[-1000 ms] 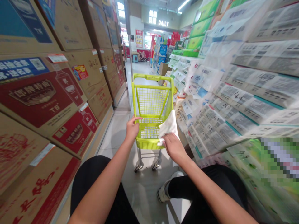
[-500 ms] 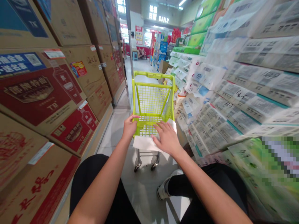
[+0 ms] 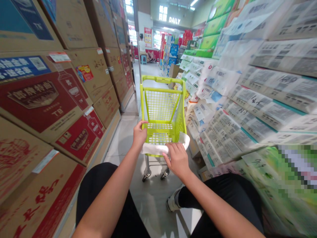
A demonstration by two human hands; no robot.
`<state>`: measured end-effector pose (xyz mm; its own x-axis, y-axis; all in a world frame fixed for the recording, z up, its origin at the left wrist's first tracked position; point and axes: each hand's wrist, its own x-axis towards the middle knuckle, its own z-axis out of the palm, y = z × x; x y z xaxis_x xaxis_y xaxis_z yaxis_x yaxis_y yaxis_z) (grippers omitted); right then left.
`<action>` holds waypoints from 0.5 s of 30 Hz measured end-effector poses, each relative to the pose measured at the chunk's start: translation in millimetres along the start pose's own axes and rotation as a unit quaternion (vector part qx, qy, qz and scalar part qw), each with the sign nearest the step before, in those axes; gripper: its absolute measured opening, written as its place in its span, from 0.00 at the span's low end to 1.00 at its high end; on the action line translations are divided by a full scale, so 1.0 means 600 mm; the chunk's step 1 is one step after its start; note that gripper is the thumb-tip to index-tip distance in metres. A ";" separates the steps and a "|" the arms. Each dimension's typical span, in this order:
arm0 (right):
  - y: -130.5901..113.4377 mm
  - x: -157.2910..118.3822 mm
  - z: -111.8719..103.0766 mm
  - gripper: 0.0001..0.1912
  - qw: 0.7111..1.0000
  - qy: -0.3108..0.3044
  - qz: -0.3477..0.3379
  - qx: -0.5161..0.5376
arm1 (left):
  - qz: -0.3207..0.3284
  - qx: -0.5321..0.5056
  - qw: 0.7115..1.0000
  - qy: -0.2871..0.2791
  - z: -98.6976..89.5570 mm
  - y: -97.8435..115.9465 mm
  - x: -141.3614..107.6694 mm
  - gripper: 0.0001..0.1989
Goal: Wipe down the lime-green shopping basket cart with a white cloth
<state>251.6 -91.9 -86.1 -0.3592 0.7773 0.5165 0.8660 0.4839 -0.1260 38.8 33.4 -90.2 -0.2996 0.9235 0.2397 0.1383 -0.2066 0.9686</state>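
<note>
A small lime-green shopping cart (image 3: 163, 124) stands on the floor between my knees and the aisle ahead. A white cloth or paper (image 3: 155, 149) is folded over the cart's near rim and curls up at its right corner. My left hand (image 3: 140, 133) is closed around the cart's left rim, beside the cloth's left end. My right hand (image 3: 177, 157) lies over the middle of the cloth, its fingers bent together around the cloth and the rim beneath.
Stacked cartons (image 3: 32, 96) line the left side on a low base. Wrapped paper packs (image 3: 262, 99) are piled along the right. Down the aisle, a person (image 3: 142, 44) is near a blue stool (image 3: 143, 59). The cart's wheels (image 3: 146, 176) rest on pale tiles.
My right hand has moved down toward me and its spread fingers have closed on the cloth. The cloth, flat before, is now wrapped around the rim. My left hand remains at the left rim.
</note>
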 end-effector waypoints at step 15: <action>0.037 0.074 -0.037 0.36 0.955 -0.263 -0.021 -0.136 | 0.014 -0.086 0.994 -0.072 -0.011 -0.049 0.036 0.39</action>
<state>262.8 -55.6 -47.3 -0.4596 0.8881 0.0105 0.8792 0.4533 0.1469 22.0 57.2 -113.2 -0.1579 0.9507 0.2669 -0.0227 -0.2737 0.9615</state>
